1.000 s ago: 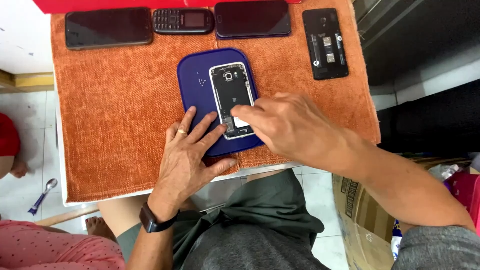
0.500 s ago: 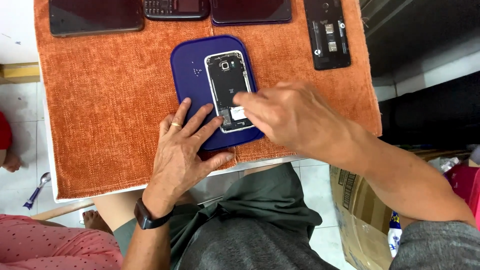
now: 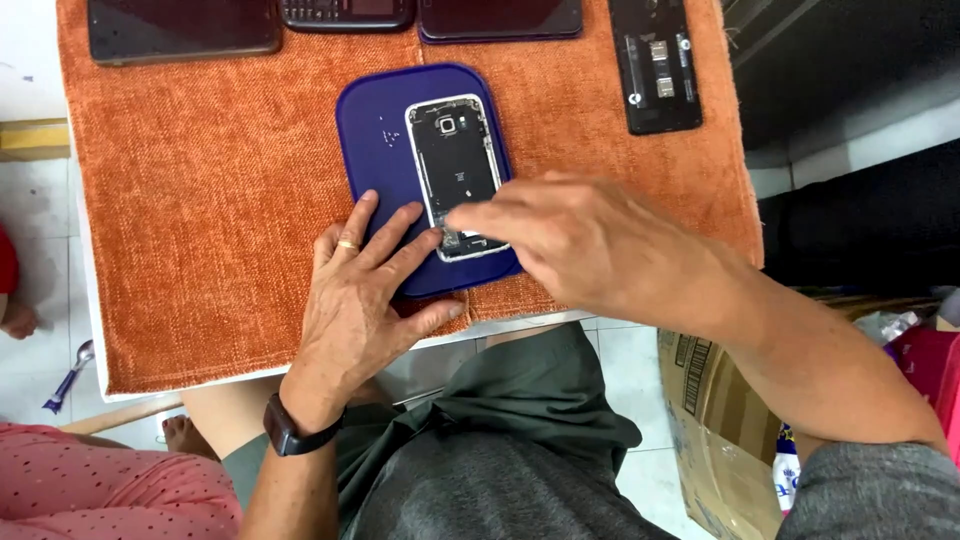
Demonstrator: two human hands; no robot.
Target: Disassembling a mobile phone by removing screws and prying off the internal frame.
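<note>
The head camera looks straight down on a small white bench point(image 3: 90, 300) covered by a rust-orange woven cloth point(image 3: 200, 200). Near the middle of the cloth lies a dark blue rounded rubber mat point(image 3: 375, 130), and on that mat rests an opened black smartphone with a silver frame and its back cover off point(image 3: 455, 160), camera end pointing away from the person.

The left hand point(image 3: 355, 300), wearing a gold ring, lies flat with its fingers point(image 3: 385, 240) spread open; the fingertips press on the mat's near left part, just beside the phone's lower left corner. It grips nothing. A black wristwatch point(image 3: 290, 430) sits on that wrist.

The right hand point(image 3: 590, 245) reaches in from the mat's right side, its fingers loosely curled and the forefinger point(image 3: 470, 215) stretched out, touching the phone's lower end. Whether anything small is pinched there cannot be told.

Beyond the mat, along the cloth's far edge, lie a dark flat smartphone point(image 3: 180, 25), a black keypad phone point(image 3: 345, 12), another dark smartphone point(image 3: 500, 18) and, to the mat's far right, a black phone with its back open point(image 3: 655, 65). A brown cardboard box point(image 3: 700, 420) stands on the floor, right of the mat.
</note>
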